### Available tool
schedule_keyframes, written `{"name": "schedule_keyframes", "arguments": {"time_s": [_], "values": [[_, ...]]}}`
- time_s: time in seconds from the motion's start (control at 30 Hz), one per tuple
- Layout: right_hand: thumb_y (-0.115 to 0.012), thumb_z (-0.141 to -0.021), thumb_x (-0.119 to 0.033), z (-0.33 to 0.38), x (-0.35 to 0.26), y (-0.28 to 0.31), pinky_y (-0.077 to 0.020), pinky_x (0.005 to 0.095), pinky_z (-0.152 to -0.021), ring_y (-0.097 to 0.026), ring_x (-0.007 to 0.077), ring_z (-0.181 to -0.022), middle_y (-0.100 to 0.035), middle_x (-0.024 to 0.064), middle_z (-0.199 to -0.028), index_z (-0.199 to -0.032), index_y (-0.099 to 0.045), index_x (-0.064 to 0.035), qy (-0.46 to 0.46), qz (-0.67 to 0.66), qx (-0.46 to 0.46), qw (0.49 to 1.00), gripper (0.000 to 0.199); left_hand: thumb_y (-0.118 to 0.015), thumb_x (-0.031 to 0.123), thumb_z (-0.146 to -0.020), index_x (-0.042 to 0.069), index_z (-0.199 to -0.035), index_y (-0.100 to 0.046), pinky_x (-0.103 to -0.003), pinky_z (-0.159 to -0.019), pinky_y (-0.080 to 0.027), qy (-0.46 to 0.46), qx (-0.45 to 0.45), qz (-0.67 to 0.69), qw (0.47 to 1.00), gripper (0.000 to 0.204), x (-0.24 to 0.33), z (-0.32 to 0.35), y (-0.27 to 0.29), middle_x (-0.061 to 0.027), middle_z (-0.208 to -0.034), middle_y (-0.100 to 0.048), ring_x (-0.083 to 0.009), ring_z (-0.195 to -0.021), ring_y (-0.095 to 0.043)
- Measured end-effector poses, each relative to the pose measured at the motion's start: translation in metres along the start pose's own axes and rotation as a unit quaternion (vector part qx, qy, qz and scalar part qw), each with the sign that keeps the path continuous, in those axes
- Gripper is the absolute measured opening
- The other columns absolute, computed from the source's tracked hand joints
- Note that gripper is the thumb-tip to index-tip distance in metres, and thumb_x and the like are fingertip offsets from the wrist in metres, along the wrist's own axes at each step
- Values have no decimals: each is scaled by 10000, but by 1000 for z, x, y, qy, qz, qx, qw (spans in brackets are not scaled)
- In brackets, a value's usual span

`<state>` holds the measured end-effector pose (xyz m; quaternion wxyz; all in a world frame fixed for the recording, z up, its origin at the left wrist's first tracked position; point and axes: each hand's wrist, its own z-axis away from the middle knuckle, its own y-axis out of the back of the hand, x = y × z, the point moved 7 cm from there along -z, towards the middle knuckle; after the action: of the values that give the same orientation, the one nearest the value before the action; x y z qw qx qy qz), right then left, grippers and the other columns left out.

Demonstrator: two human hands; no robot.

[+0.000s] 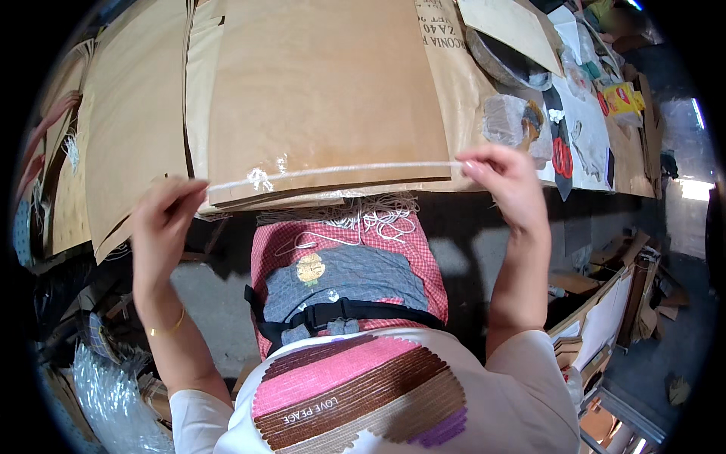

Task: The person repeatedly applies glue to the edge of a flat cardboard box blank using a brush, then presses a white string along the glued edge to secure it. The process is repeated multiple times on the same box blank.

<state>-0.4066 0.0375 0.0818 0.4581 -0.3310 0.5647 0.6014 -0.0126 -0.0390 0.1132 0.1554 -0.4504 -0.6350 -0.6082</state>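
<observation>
A thin white cord [355,167] is stretched nearly straight between my two hands, low over the near edge of a stack of large brown paper sheets [325,83]. My left hand [168,208] pinches its left end just off the stack's near left corner; the fingers are slightly blurred. At the other end my right hand [499,178] pinches the cord between thumb and fingers, to the right of the sheets. A bunch of loose white cords [378,216] hangs below the table edge and over my lap.
Right of the sheets sit a plastic-wrapped block [504,119], a brush [534,121], red-handled scissors [562,159] and a dark round basin [495,60] partly under a board. More brown sheets [136,113] lie to the left, where another person's hand [64,106] shows.
</observation>
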Motion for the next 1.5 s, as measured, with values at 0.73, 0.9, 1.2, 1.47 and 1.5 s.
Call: {"name": "schedule_keyframes", "arguments": {"time_s": [0.73, 0.9, 1.2, 1.47, 1.5], "values": [[-710, -690, 5, -34, 72, -34, -384, 222, -562, -469, 54, -688, -466, -51, -701, -705, -450, -106, -72, -137, -38, 987, 283, -602, -55, -741, -3, -1010, -606, -375, -754, -465, -138, 4, -243, 960, 273, -26, 3, -62, -130, -939, -595, -305, -848, -567], [-710, -681, -1, -19, 31, -40, -479, 315, -689, -574, 201, -736, -579, 57, -764, -845, -560, -4, 208, 178, 194, 942, 222, -533, -106, -717, 5, -1083, -608, -385, -842, -453, -114, -91, -151, 978, 390, -28, 8, -74, -126, -1045, -587, -318, -959, -540], [-698, -760, -31, -50, 50, -53, -465, 280, -618, -595, 179, -685, -629, 104, -748, -811, -700, -6, 27, 11, -25, 999, 56, -737, 67, -704, -20, -966, -668, -378, -760, -477, 41, -180, -75, 980, 285, -38, -20, -56, -122, -930, -620, -283, -841, -577], [-705, -780, -140, -43, 38, -72, -467, 347, -646, -586, 225, -761, -596, 85, -817, -808, -598, -55, 136, 394, 160, 895, 140, -617, 90, -831, 8, -975, -545, -412, -647, -464, 99, -22, -309, 946, 181, -55, -18, -75, -160, -876, -582, -370, -760, -587], [-650, -820, -149, -42, 35, -77, -470, 375, -756, -575, 252, -917, -608, 94, -992, -1014, -608, -71, 94, 432, 155, 884, 213, -614, 84, -828, 12, -1012, -531, -421, -663, -462, 100, 9, -333, 938, 215, -48, -18, -73, -161, -895, -580, -371, -777, -587]]}}
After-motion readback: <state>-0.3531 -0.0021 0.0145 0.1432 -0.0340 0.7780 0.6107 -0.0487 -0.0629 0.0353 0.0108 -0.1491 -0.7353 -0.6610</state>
